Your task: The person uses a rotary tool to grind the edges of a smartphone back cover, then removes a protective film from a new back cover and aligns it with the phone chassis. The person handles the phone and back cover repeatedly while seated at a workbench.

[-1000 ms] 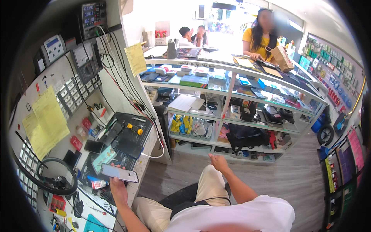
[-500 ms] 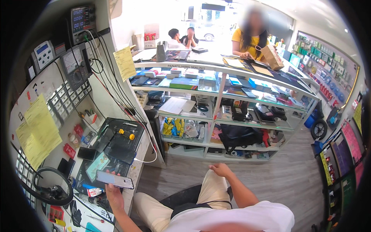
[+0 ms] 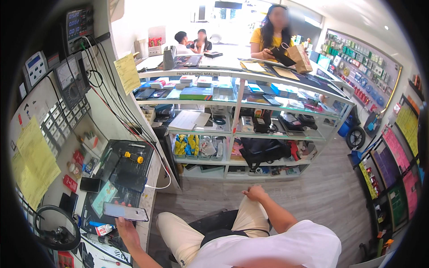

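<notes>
At left, a slim grey rectangular phone (image 3: 125,212) lies in the left hand (image 3: 127,230), near a flat black rectangular mat (image 3: 129,195). Ahead, 1 brown paper bag (image 3: 300,59) sits rightward on a long white glass-shelved counter (image 3: 235,120).

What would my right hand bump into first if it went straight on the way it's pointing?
Your right hand would probably meet the lower part of the white display case, across the grey floor; depth is hard to judge in this one view.

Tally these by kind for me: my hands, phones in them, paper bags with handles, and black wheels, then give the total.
Left hand and right hand: 2
Phone: 1
Paper bag: 1
Black wheel: 1
Total: 5
</notes>
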`<state>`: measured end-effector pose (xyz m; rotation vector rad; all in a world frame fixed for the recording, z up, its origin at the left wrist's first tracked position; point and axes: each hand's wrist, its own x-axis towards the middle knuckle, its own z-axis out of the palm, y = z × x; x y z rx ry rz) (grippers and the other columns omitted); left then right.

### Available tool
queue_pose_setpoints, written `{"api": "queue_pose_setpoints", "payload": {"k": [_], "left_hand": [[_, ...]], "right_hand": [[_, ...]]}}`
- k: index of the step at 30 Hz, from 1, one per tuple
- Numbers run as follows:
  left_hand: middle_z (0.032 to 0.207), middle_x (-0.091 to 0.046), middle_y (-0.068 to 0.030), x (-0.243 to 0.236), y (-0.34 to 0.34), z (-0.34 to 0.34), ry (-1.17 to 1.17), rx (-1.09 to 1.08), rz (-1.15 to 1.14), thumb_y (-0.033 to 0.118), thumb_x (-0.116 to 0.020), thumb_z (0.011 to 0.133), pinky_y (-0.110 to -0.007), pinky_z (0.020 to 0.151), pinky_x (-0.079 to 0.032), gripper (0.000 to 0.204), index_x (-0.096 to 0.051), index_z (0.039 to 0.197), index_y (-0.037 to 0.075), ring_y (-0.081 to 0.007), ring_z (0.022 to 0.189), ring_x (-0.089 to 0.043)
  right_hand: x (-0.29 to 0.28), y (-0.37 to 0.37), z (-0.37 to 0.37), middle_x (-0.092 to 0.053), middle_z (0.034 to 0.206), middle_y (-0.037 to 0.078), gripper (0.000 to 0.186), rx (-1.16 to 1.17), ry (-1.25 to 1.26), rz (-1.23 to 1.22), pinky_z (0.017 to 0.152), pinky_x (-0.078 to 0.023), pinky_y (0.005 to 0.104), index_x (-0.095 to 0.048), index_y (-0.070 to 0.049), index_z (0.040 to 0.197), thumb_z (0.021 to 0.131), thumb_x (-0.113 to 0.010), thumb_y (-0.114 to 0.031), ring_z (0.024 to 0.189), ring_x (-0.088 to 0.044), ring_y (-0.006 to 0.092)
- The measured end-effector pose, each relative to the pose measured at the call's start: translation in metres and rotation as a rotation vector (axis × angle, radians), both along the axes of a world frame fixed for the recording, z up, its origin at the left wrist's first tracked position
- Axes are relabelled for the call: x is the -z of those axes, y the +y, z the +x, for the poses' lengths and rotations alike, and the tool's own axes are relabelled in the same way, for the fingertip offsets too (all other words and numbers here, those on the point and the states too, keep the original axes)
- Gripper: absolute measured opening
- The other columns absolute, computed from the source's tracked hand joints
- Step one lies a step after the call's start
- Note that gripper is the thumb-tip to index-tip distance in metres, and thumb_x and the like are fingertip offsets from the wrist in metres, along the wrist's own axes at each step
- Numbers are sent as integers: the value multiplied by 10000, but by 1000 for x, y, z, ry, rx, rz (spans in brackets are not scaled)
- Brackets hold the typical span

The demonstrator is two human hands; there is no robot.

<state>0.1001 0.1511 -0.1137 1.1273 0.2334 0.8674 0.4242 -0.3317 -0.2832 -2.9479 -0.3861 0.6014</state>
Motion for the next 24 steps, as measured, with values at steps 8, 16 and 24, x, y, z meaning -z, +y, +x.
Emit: {"api": "queue_pose_setpoints", "payload": {"k": [8, 16, 24], "left_hand": [[1510, -478, -147, 0, -1, 1, 6, 0, -6, 486, -640, 986, -464, 1185, -329, 837, -311, 1608, 32, -313, 1375, -494], [1506, -485, -147, -1, -1, 0, 2, 1, -23, 466, -652, 980, -461, 1186, -336, 830, -315, 1610, 44, -313, 1375, -497], [1514, -482, -147, -1, -3, -1, -20, -15, -2, 465, -654, 981, -458, 1187, -340, 827, -318, 1608, 42, -306, 1372, -500]], "right_hand": [[-16, 28, -9, -619, 1388, 240, 662, -18, 187, -66, 1104, -453, 483, -695, -45, 1316, 981, -552, -597, 1326, -561, 405], [-9, 45, -13, -554, 1445, 205, 605, 4, -49, -23, 1097, -453, 518, -704, -37, 1290, 932, -651, -523, 1334, -504, 448], [-26, 77, -24, -525, 1474, 192, 655, -310, 89, -208, 1099, -446, 541, -662, -78, 1368, 909, -674, -545, 1363, -465, 460]]}}
